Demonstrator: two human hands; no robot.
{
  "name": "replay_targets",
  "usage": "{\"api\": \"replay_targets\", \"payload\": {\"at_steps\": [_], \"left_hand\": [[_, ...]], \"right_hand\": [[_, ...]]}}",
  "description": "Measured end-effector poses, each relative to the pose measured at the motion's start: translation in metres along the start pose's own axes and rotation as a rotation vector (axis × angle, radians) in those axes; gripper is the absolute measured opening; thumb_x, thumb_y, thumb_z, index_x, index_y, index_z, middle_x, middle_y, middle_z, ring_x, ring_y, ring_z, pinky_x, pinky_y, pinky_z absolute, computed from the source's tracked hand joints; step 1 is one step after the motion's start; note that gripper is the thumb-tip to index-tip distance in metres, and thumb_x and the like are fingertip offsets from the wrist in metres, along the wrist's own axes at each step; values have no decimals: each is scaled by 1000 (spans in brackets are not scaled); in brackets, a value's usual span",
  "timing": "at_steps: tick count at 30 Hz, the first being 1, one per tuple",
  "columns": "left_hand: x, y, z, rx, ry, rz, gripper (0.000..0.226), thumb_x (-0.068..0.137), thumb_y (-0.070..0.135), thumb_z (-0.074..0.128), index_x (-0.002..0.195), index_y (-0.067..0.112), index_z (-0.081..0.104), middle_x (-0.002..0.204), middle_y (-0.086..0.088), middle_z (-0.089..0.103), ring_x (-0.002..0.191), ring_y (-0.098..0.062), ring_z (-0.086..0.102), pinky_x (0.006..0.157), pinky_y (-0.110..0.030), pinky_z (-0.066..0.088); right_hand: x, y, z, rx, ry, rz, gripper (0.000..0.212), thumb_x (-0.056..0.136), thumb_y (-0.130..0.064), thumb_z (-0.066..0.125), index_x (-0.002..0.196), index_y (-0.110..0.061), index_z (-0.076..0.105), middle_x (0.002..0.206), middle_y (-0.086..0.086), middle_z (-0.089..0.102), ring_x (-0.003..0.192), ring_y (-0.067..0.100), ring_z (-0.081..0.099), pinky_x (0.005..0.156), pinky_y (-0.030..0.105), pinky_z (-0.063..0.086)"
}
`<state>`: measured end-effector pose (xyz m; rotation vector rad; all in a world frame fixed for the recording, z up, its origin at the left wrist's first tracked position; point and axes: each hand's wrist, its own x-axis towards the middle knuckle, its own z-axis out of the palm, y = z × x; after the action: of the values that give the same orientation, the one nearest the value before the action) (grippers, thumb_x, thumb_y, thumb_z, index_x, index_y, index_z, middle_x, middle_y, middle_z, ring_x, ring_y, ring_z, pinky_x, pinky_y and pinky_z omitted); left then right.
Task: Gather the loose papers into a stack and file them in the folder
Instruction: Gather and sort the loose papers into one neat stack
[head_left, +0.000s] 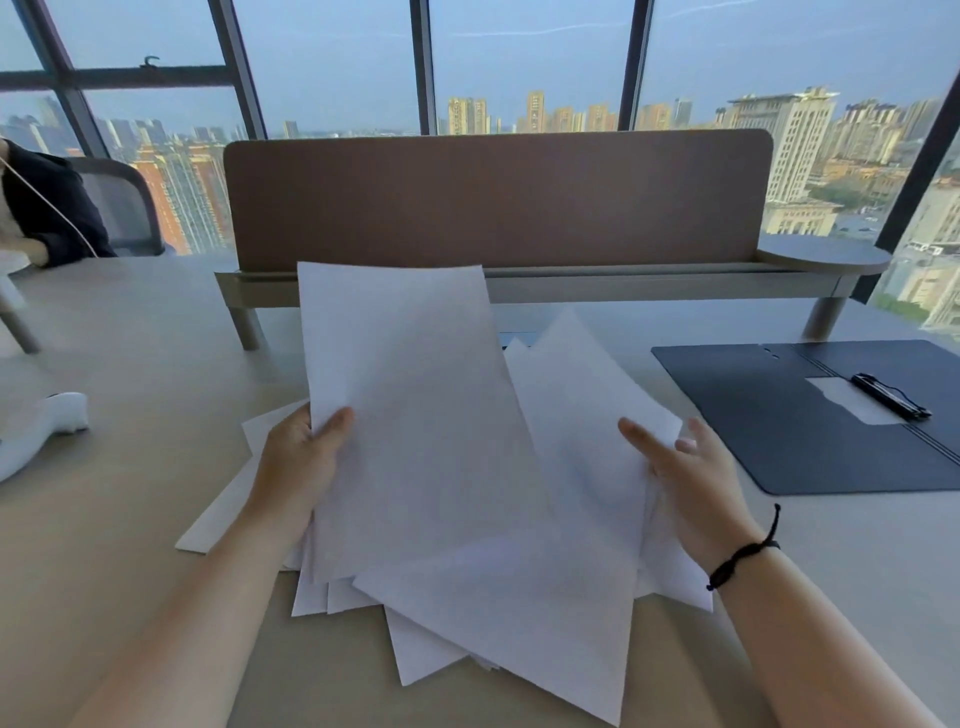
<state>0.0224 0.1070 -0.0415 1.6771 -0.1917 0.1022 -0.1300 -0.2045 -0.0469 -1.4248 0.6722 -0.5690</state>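
Several white sheets of paper (441, 441) are fanned out unevenly and lifted off the desk in front of me. My left hand (298, 457) grips the left edge of the sheets, thumb on top. My right hand (691, 483) holds the right side of the fan, thumb laid straight on top and fingers behind the paper. One more sheet (228, 509) lies flat on the desk under my left wrist. A dark open folder (769, 415) with a black clip (889, 396) lies flat at the right, apart from both hands.
A brown divider screen (498, 200) on a raised shelf runs across the back of the beige desk (130, 415). A white object (41, 431) lies at the left edge. A person in dark clothes (47, 208) sits at the far left on a chair.
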Motion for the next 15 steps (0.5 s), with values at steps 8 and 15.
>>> {"api": "replay_targets", "payload": {"at_steps": [8,15], "left_hand": [[-11,5,-1,877,-15,271,49,106,39,28,154,39,31,140,-10,60,130,-36,49,94,-51,46],[-12,25,-2,415,176,152,47,104,27,46,60,11,41,56,-6,45,57,-28,43,55,-35,35]], "right_hand": [[-11,18,17,-1141,-301,-286,81,83,-79,40,153,-40,26,162,-6,30,151,17,22,123,43,16],[-5,20,19,-1310,-362,-271,76,91,-76,17,157,-39,16,169,-11,8,156,12,0,124,49,-8]]}}
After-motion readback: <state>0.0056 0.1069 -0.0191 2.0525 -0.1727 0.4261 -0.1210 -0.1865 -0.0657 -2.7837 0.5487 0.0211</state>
